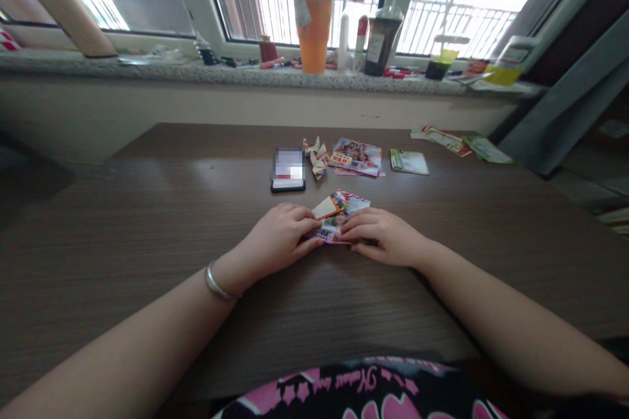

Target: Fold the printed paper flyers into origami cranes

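Observation:
A colourful printed paper (338, 221), partly folded with a pale flap at its upper left, lies on the brown table (162, 222) in front of me. My left hand (282, 236) grips its left edge between fingers and thumb. At its lower right, my right hand (386, 236) has its fingertips on top and its thumb near the edge. Just beyond the paper are a phone (288, 170) with a blurred screen, a folded paper piece (318, 157) and a pile of printed sheets (357, 157).
A small green and white stack (409, 162) sits right of the printed sheets. Green and red strips (447, 141) lie at the table's back right. Along the windowsill (236, 76) stand an orange drink cup (314, 26), a dark drink cup (382, 39), bottles and pens.

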A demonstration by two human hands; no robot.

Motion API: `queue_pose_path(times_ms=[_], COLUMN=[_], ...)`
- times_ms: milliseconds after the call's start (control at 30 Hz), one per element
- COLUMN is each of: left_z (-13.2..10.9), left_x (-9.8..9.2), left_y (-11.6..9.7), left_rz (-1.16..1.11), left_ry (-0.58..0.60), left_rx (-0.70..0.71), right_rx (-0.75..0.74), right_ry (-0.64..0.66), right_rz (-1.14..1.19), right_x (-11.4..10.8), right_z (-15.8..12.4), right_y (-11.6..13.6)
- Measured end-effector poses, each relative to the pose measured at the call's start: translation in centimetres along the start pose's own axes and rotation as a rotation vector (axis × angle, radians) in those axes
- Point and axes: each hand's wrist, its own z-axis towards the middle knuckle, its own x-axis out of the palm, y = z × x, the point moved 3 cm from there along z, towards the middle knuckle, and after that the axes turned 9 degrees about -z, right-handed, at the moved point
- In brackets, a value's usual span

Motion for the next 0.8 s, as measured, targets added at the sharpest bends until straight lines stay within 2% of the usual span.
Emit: queue_pose_path(times_ms=[100, 400, 633, 800], left_z=[-0.1, -0.7, -1.0, -1.1], left_x=[0.2, 1.7, 2.0, 2.1], left_y=[0.1, 0.5, 0.0, -0.6], left_rz=[0.003, -0.021, -0.034, -0.051], left_ry=[0.008, 0.121, 0.241, 0.266], left_rx=[0.01, 0.057, 0.003, 0.053], right_rx=[0.072, 0.417, 0.551, 0.622], right_ry=[-0.001, -0.06, -0.057, -0.05], right_rz=[-0.03, -0.076, -0.166, -0.203], right_x=[-0.1, -0.1, -0.5, -0.3], right_z=[0.0, -0.3, -0.2, -0.2], right_y=[0.1, -1.0, -1.7, -2.6])
